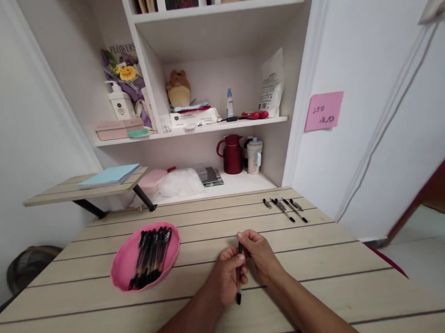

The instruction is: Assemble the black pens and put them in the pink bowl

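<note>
Black at both ends, the pen (239, 276) is in my grip over the middle of the table (332, 271), its lower end pointing back toward me. My left hand (227, 273) is closed around the barrel, thumb laid across the front and fingers curled behind. My right hand (256, 247) is at the far end, thumb and forefinger pinched narrowly on the tip, the two hands close beside each other.

Off to my left sits a pink bowl (121, 255) with a wavy rim, and a bunch of black pens (150, 257) lies in it side by side, leaning up toward its far edge. Beyond my right hand, near the far edge of the table, two loose pens (296, 211) lie slanting, well apart from the bowl. Small dark pieces (267, 203) lie next to them; they look like caps, though they are too small for me to be sure.

At the back left, blue paper (110, 175) rests on a low stand (57, 191). Behind the table, a red jug (233, 154) stands beside a pale cup (254, 157), and a pink note (324, 111) sticks to the wall on the right.
</note>
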A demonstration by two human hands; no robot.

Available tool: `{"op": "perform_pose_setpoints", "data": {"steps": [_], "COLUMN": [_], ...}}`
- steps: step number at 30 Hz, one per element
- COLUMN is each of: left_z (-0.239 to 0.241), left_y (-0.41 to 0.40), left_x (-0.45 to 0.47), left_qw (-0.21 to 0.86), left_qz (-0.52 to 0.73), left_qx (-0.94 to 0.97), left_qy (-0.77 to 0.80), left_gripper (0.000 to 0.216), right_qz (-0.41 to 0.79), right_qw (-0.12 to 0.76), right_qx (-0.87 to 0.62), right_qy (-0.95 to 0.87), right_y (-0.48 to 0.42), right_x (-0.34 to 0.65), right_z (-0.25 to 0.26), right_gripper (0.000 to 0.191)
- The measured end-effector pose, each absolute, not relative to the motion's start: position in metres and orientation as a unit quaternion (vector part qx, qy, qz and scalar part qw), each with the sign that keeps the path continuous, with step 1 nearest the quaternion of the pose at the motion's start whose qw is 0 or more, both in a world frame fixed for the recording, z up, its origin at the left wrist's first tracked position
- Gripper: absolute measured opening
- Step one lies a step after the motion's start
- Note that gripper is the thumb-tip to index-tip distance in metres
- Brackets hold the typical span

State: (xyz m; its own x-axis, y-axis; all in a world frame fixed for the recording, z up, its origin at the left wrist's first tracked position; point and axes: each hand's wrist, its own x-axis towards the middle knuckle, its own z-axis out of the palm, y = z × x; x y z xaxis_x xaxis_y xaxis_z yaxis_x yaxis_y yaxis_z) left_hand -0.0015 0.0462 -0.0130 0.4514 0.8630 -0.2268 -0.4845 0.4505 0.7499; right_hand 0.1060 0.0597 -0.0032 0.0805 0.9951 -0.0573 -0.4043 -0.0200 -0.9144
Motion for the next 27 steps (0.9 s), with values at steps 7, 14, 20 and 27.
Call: {"op": "perform_pose_setpoints", "data": {"steps": [7, 14, 20, 27], "left_z": [-0.0138, -0.0158, -0.018, -0.0174], "left_y": [0.0457, 0.0481, 0.0508, 0.0505], "left_x": [0.0, -0.0006, -0.0044, -0.0064], "left_qw": [0.8, 0.797, 0.811, 0.826], "left_qz": [0.406, 0.406, 0.39, 0.379], "left_qx": [0.324, 0.34, 0.335, 0.331], "left_qy": [0.3, 0.29, 0.28, 0.253], "left_gripper": [0.023, 0.021, 0.019, 0.018], "right_qz": [0.643, 0.631, 0.647, 0.64], "right_qw": [0.567, 0.571, 0.573, 0.595], "right_qx": [-0.362, -0.366, -0.337, -0.337], "right_qy": [-0.365, -0.377, -0.374, -0.351], "right_y": [0.0545, 0.0581, 0.0591, 0.0587], "right_x": [0.1091, 0.1107, 0.1135, 0.1154], "right_z": [-0.0009, -0.0087, -0.0071, -0.0057], "right_gripper": [0.041, 0.038, 0.038, 0.036]}}
